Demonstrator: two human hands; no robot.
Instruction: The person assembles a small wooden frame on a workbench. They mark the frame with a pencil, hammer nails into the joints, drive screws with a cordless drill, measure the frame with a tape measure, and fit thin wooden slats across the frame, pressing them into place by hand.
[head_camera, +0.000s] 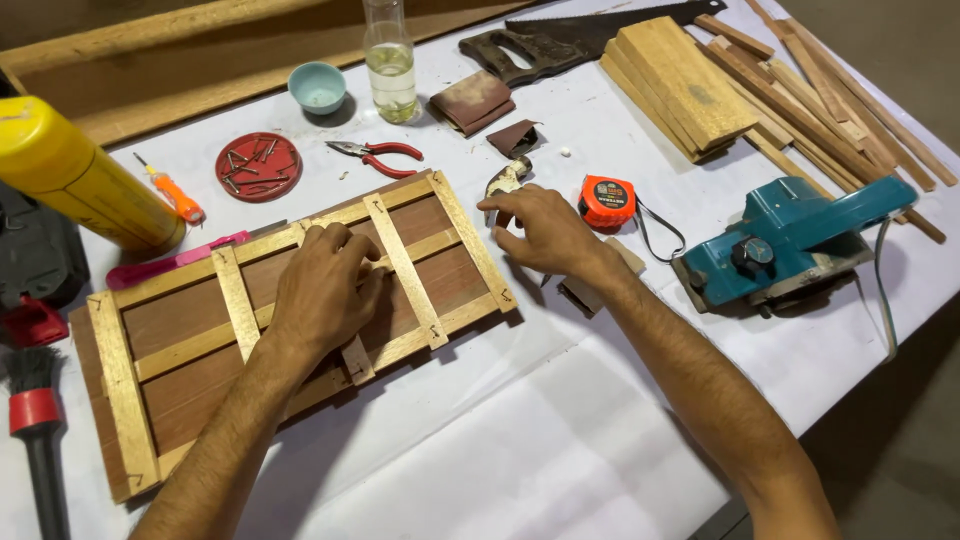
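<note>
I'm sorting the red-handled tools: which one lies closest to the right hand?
The red-handled pliers, just above the wooden frame, lie nearest the right hand. The orange screwdriver and red-banded brush sit far left.

An orange tape measure (607, 201) lies on the white desk (560, 440) with a round dark label on its face. A clear bottle (390, 60) stands at the far edge, bearing no label.
</note>
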